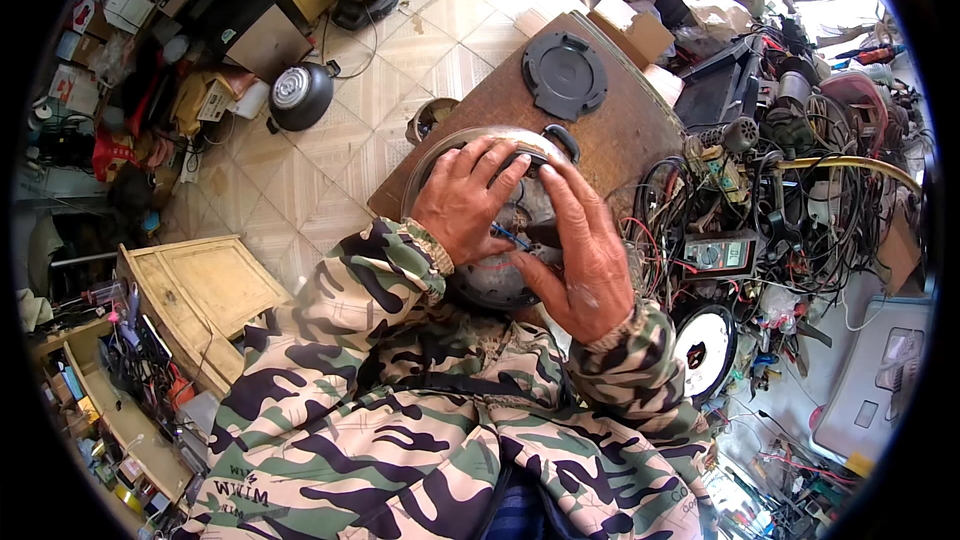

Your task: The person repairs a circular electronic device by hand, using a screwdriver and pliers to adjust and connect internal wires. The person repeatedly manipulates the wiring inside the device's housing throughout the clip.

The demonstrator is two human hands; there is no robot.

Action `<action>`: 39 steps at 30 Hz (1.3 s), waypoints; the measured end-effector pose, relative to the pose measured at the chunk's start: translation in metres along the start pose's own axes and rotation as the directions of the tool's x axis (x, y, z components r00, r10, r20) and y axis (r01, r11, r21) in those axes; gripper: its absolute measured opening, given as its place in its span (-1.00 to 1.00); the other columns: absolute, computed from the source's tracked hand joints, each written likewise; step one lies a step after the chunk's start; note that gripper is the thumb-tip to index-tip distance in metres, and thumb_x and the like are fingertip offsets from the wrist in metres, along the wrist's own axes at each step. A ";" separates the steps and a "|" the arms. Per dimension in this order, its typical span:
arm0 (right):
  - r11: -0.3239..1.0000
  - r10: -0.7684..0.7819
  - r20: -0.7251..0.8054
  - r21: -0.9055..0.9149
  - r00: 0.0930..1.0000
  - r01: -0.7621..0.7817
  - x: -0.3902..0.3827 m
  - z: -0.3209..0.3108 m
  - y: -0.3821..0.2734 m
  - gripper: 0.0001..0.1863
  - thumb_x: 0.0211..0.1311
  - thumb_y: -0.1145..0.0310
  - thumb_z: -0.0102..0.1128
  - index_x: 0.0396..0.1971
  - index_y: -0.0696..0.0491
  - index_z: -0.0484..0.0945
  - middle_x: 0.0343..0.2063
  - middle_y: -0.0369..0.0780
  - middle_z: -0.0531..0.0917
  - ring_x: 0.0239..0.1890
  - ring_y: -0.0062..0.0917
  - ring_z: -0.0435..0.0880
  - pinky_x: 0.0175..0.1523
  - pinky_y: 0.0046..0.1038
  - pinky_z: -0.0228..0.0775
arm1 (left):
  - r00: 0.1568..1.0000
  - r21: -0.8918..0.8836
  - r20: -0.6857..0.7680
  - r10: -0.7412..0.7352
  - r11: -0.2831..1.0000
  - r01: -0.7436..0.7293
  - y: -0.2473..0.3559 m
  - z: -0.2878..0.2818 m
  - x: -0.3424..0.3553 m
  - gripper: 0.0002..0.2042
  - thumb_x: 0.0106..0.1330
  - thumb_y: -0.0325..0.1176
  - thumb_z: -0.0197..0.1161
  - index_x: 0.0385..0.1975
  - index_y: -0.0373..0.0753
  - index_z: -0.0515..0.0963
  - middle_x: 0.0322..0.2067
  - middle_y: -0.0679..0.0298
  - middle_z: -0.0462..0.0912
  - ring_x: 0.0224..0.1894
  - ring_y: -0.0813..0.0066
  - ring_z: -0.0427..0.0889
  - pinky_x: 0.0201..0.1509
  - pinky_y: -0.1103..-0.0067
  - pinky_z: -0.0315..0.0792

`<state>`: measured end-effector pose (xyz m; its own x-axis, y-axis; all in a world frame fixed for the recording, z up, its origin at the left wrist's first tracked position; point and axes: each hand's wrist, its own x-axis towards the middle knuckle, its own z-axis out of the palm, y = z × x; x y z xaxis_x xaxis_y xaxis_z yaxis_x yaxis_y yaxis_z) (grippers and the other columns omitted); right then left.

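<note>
A round pot-shaped appliance [483,283] lies at the near side of a brown wooden table, with a pale, shiny rim and a black side handle [562,144]. Blue and red wires [510,234] show inside it. My left hand [462,202] lies over its left side, fingers curved over the far rim, thumb close to the blue wire. On the right side, my right hand [588,265] grips it with long fingertips at the far rim and the thumb near the wires. My hands hide much of the interior. Farther back on the table rests a black round notched cover [565,75].
To the right, a heap of cables [655,205] and parts surrounds a multimeter [718,254] and a white ring-shaped part [704,351]. A dark pot [300,97] sits on the tiled floor at left. Nearer stands a yellow wooden cabinet [210,300] with an open drawer [125,420].
</note>
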<state>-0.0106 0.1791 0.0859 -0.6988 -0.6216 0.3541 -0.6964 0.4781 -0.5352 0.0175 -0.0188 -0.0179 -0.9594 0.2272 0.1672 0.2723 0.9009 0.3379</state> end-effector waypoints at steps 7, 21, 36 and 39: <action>0.968 0.242 0.141 -0.109 0.960 -0.227 -0.008 0.005 0.006 -0.26 0.34 0.31 0.52 0.44 0.25 0.42 0.00 0.09 0.70 0.02 -0.03 0.76 0.08 -0.16 0.63 | 1.000 0.004 -0.006 0.007 1.000 -0.007 0.003 0.000 -0.001 0.13 -0.13 0.11 0.76 0.53 -0.13 0.36 0.50 0.13 0.36 0.57 0.07 0.31 0.58 0.11 0.26; 0.983 -0.009 -0.003 0.182 1.000 0.009 -0.007 0.006 0.013 -0.25 0.31 0.34 0.52 0.44 0.24 0.43 -0.13 0.01 0.73 -0.14 -0.11 0.80 -0.05 -0.16 0.66 | 1.000 -0.001 -0.001 -0.014 1.000 0.014 0.003 -0.001 -0.002 0.11 -0.10 0.14 0.73 0.53 -0.10 0.35 0.52 0.17 0.35 0.58 0.06 0.29 0.59 0.09 0.27; 0.949 0.309 0.225 -0.140 0.924 -0.283 0.002 -0.004 0.005 -0.25 0.28 0.34 0.54 0.43 0.21 0.45 0.15 0.12 0.67 0.17 0.04 0.71 0.25 -0.13 0.58 | 1.000 -0.008 0.016 -0.005 1.000 0.005 0.001 -0.001 0.001 0.10 -0.11 0.14 0.73 0.52 -0.10 0.37 0.52 0.16 0.36 0.58 0.05 0.30 0.60 0.10 0.26; 0.999 0.028 0.071 0.037 0.997 -0.031 -0.002 -0.002 0.009 -0.26 0.26 0.39 0.54 0.42 0.21 0.47 0.10 0.12 0.68 0.12 0.00 0.73 0.20 -0.16 0.61 | 0.999 -0.006 -0.035 -0.004 1.000 0.004 0.001 0.002 0.000 0.09 -0.10 0.12 0.73 0.51 -0.10 0.39 0.52 0.17 0.37 0.58 0.06 0.30 0.60 0.10 0.26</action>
<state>-0.0160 0.1857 0.0818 -0.7047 -0.6502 0.2838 -0.6680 0.4734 -0.5742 0.0181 -0.0174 -0.0193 -0.9573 0.2106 0.1983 0.2692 0.8996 0.3440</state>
